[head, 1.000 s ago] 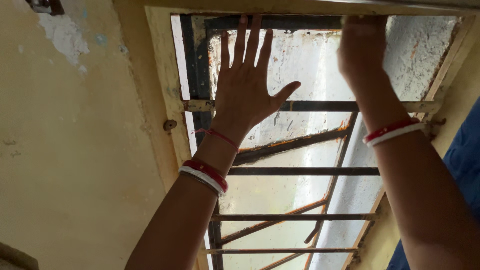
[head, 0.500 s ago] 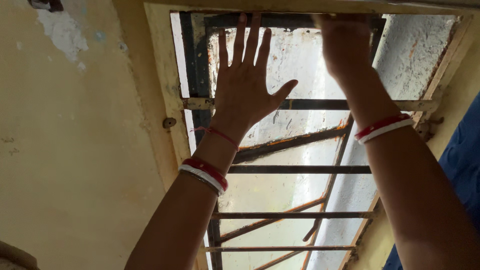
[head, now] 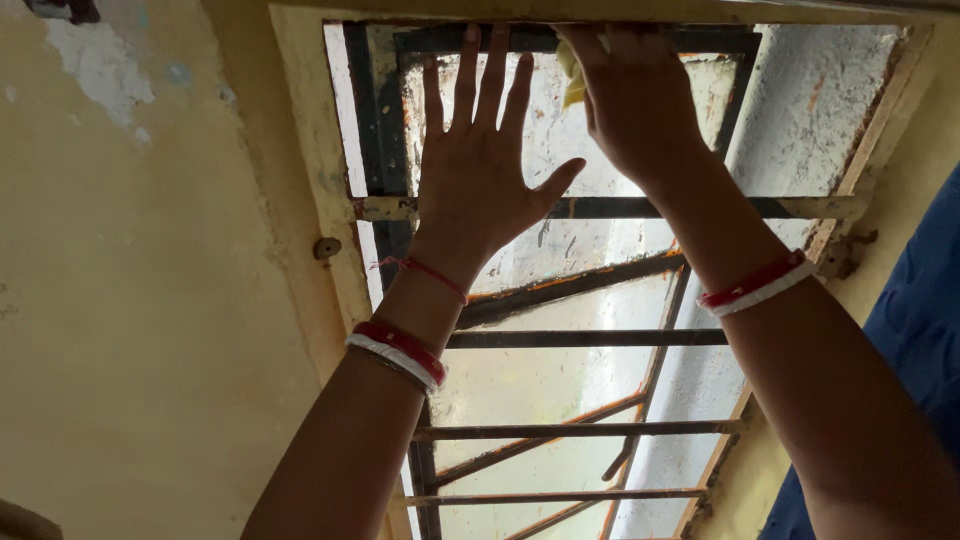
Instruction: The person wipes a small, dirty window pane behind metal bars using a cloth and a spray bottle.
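- Pressing flat against the window pane (head: 560,390), the left hand (head: 478,170) is spread wide, fingers (head: 492,70) pointing up and thumb stretched out to the right; it grips nothing.
- Its palm lies over the upper part of the frosted, streaked glass, just above a horizontal iron bar (head: 600,208) of the window grille.
- The right hand (head: 635,100) is raised just beside it, near the top of the pane, with its back toward the camera and fingers curled over a small yellow cloth (head: 572,75).
- Only a corner of the cloth shows, peeking out at the left edge of that hand, against the glass; how tightly it is gripped cannot be told.
- Both hands are close together, the left thumb nearly reaching the right wrist, though they do not appear to touch.
- Each forearm wears red and white bangles (head: 398,350), and the left wrist also has a thin red thread (head: 425,270).
- Rusty dark bars cross the window below the hands, with an inner metal frame (head: 570,290) tilted behind them.
- A yellowish painted wall (head: 150,300) with peeling patches lies left of the window, and blue fabric (head: 915,320) shows at the right edge.
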